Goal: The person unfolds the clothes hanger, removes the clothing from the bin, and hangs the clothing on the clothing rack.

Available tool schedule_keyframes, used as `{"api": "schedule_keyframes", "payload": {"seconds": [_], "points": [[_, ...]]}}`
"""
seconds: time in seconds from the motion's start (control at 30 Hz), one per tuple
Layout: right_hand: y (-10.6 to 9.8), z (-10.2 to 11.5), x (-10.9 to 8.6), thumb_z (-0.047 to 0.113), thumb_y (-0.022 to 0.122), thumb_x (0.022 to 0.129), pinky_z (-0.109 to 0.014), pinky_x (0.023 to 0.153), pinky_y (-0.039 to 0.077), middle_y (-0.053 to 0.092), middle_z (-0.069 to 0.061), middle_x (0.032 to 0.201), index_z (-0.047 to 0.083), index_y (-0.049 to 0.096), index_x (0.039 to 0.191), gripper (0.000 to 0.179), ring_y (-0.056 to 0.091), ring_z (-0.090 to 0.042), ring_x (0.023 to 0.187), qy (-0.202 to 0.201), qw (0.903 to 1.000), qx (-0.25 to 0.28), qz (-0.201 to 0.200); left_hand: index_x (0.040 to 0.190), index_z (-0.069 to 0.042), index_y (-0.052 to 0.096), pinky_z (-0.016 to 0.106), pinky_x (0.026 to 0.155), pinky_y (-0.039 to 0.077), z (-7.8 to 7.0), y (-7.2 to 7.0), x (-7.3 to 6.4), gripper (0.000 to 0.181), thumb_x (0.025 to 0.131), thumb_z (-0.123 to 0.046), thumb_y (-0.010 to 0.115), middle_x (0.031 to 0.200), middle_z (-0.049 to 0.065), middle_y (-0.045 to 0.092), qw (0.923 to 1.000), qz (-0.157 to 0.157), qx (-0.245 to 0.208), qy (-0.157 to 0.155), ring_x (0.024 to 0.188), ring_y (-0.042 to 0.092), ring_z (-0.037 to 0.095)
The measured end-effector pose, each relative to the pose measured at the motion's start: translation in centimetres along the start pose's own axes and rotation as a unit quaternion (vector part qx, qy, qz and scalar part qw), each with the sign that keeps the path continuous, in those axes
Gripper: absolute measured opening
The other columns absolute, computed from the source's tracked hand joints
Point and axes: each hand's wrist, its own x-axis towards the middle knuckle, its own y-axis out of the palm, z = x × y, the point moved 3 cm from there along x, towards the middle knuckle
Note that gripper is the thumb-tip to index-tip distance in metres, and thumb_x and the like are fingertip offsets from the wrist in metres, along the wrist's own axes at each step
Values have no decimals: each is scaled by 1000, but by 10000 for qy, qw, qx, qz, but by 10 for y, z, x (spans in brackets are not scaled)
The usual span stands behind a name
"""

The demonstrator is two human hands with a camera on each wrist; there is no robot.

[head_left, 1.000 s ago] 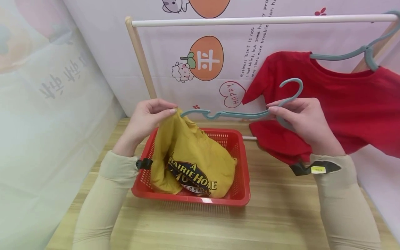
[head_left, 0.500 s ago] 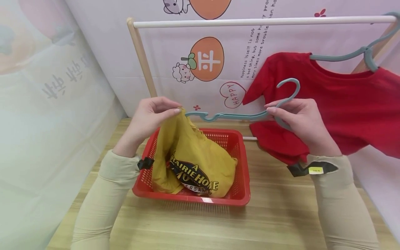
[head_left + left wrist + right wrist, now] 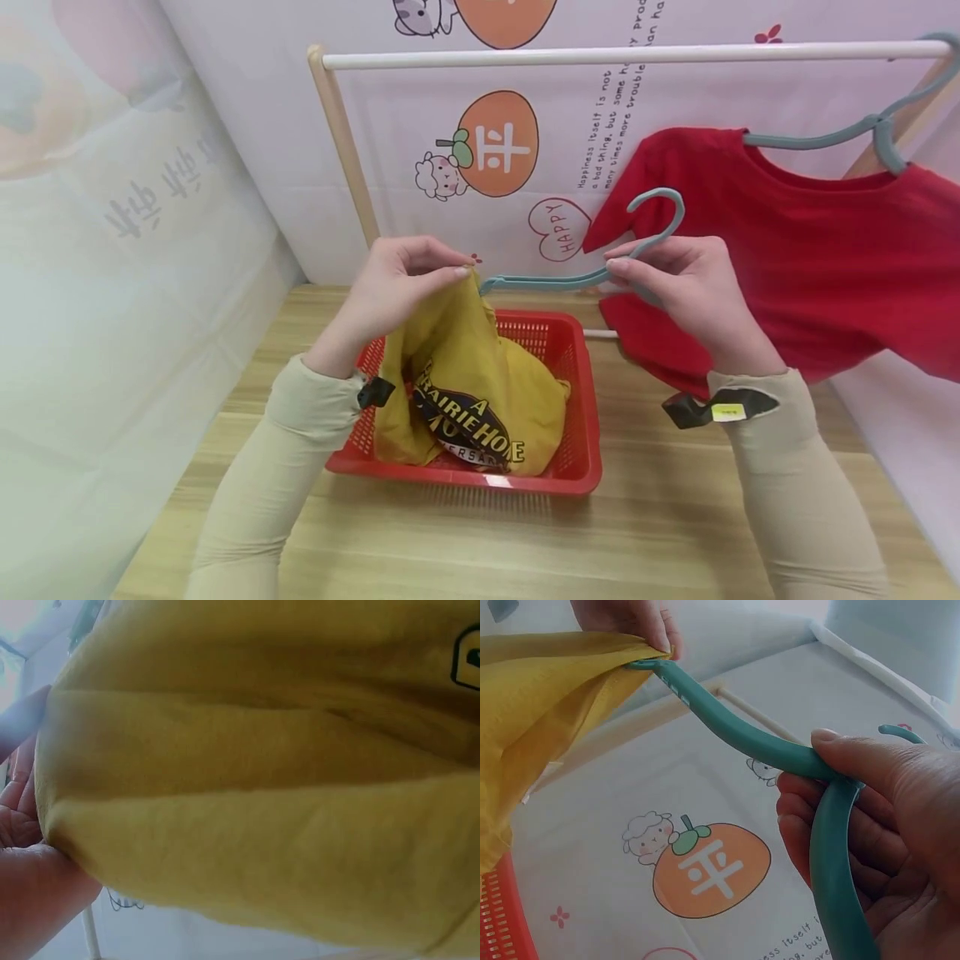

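In the head view my left hand [image 3: 401, 279] pinches the top edge of a yellow shirt [image 3: 487, 367], which hangs in folds into a red basket [image 3: 591, 417]. My right hand [image 3: 693, 287] grips a blue-green clothes hanger [image 3: 551, 283] just below its hook, between thumb and fingers. One arm of the hanger points left, and its far end is hidden inside the shirt at the pinched edge. The right wrist view shows that arm [image 3: 750, 742] reaching into the yellow cloth [image 3: 547, 690]. Yellow cloth [image 3: 240, 750] fills most of the left wrist view, with fingers at its left edge.
Behind the basket stands a clothes rack with a white rail [image 3: 600, 57] and wooden posts. A red shirt [image 3: 810, 250] hangs on another hanger [image 3: 817, 140] at the right. The basket rests on a wooden table [image 3: 450, 542] before a printed wall covering.
My left hand has moved right with the shirt's edge, and my right hand has shifted left with the hanger. The notch near the hanger's left end has gone inside the shirt.
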Motion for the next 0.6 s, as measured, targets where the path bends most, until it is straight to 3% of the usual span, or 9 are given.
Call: {"api": "schedule_keyframes", "payload": {"seconds": [0.6], "points": [[28,6,6,18,79,92,-29,75,59,76,-6,92,9,78,115,24,72,-23,81,-355,9990,-254,-3,103,-6,79,33,85,57,-9,11,7,11,95,-10,74,98,1,77,9998,132,153,65,91,72,16]]}}
